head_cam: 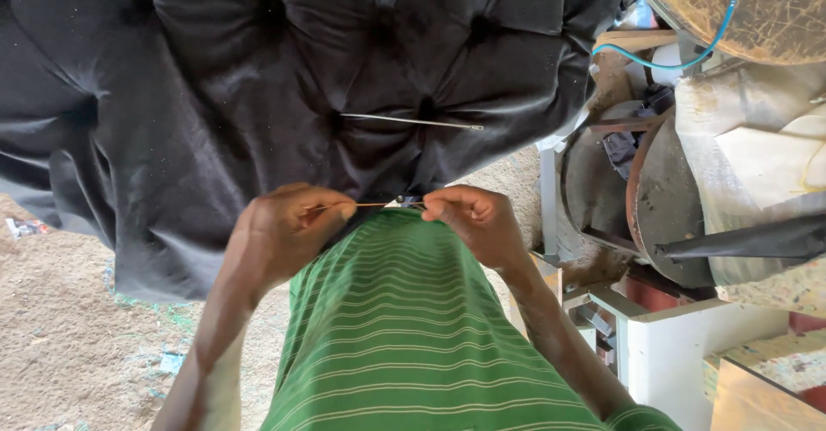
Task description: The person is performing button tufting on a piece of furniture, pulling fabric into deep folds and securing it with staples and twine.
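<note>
A large black tufted velvet cushion panel [284, 70] fills the upper part of the head view. A long steel upholstery needle [413, 122] sticks out of one tuft. My left hand [284, 233] and my right hand [473, 220] are close together at the panel's near edge, just above my green striped shirt [396, 328]. A thin tan thread [379, 205] runs taut between them, each hand pinching one end. A small dark button-like piece [409, 200] sits on the thread near my right fingers.
Sandy ground [60, 336] with bits of litter lies to the left. On the right stand round metal drum shapes [662, 199], a white box frame [671, 345], a blue hose [705, 48] and a chipboard disc [774, 9].
</note>
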